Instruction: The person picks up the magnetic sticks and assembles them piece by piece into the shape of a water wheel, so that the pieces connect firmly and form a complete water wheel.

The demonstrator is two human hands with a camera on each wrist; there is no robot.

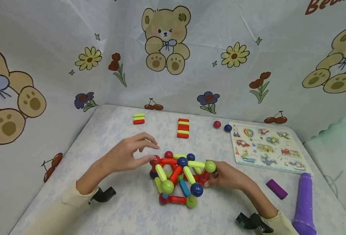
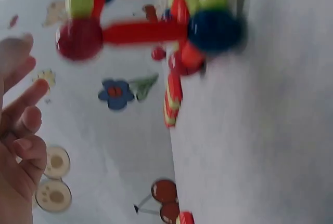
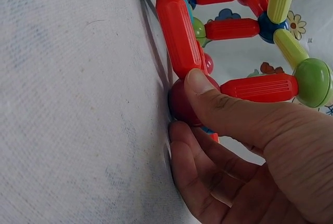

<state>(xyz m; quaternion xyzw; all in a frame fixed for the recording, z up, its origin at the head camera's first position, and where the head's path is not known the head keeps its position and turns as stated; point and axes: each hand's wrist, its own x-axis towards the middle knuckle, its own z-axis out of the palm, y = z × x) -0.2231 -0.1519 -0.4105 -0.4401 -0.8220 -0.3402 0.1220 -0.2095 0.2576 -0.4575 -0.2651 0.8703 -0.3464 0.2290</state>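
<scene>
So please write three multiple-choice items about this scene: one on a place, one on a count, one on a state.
1. Where does the puzzle board lie?
A. at the table's right side
B. under the rod-and-ball frame
C. beside the left hand

2. How many loose balls lie just left of the board?
A. one
B. two
C. four

3. What does the right hand do?
A. lies flat on the table
B. holds the purple block
C. pinches a red ball of the frame

Key: 1 A, it lies right of the frame. 2 B, a red ball and a blue ball. 3 C, the thumb presses the frame's red ball.
</scene>
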